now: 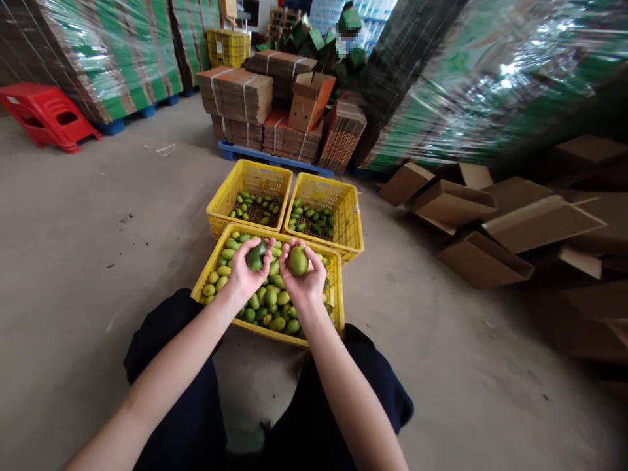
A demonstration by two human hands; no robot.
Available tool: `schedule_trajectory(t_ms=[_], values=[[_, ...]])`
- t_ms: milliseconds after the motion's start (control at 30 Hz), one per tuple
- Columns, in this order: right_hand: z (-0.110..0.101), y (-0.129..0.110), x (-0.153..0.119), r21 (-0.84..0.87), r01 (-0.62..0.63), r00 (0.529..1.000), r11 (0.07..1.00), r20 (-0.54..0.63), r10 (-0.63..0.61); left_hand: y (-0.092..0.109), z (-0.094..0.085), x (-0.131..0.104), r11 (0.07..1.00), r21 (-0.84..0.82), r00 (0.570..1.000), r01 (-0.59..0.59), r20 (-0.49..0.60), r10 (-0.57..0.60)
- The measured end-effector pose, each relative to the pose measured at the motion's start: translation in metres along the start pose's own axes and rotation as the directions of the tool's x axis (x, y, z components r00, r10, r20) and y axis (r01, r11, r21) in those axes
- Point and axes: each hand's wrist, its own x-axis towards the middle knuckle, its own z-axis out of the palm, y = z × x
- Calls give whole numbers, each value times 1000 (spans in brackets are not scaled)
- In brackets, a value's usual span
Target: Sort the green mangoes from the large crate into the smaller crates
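Centrally, the left hand (248, 269) and the right hand (307, 281) are positioned side by side, apart, above the front crate (269, 334). The fingers of the left hand curl around a dark green fruit (256, 256); those of the right hand grasp a lighter green fruit (298, 261), seated against the upturned palm. The front crate, yellow and located between the person's knees, contains a dense layer of green and yellowish fruits (271, 297). Two further yellow units, the rear left crate (220, 201) and the rear right crate (349, 221), stand side by side just beyond it, each with a smaller quantity of fruit on its base. Behind these, a blue pallet (234, 152) supports strapped bundles of flattened cartons (236, 95). A red stool (52, 118) is located well apart, at far left.
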Motion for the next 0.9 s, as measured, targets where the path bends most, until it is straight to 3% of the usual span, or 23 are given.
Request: schedule_trajectory(t_ms=[167, 333, 433, 600, 900], values=[[7, 1, 6, 131, 18, 999, 991, -51, -12, -6, 2, 15, 992, -120, 993, -36, 109, 49], [6, 3, 16, 116, 94, 994, 989, 48, -100, -20, -1, 32, 959, -211, 972, -189, 96, 213], [5, 7, 24, 130, 124, 992, 984, 11, -126, -22, -4, 35, 952, -198, 957, -233, 130, 261], [9, 15, 29, 141, 109, 992, 984, -77, -98, -17, -8, 38, 947, -170, 948, -274, 120, 296], [8, 18, 25, 142, 63, 994, 988, -96, -50, -14, -11, 40, 947, -147, 947, -286, 105, 302]])
